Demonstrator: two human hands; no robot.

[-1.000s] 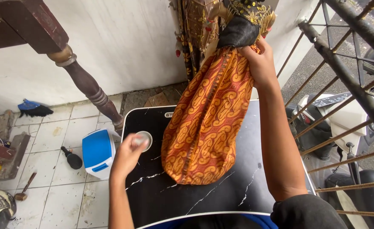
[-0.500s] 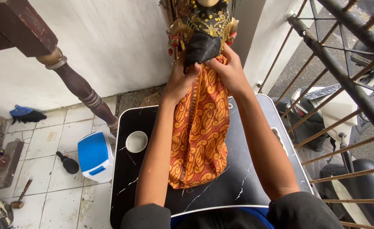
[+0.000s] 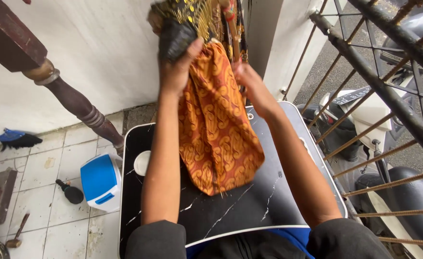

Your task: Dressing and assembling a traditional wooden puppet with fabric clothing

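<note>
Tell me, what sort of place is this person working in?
Probably a home porch or small craft corner beside a street. The floor is white tile, a hammer lies on it, metal railing bars fence off a parked scooter, and both hands hold an orange patterned cloth over a black tray table.

Blue-lidded cooler box [image 3: 99,181], hammer [image 3: 17,231], parked scooter [image 3: 365,120].

Puppet head [image 3: 182,19] cut off by the top frame edge and motion-blurred, details unreadable. Left hand [image 3: 178,67] and right hand [image 3: 247,84] both smeared; finger positions can't be resolved (grip unclear on either). White cup [image 3: 142,163] at the worktop's [image 3: 230,211] left edge half hidden behind the left forearm. Worktop's near edge covered by the person's body. Hammer [image 3: 17,232] on the floor too small for detail.
</note>
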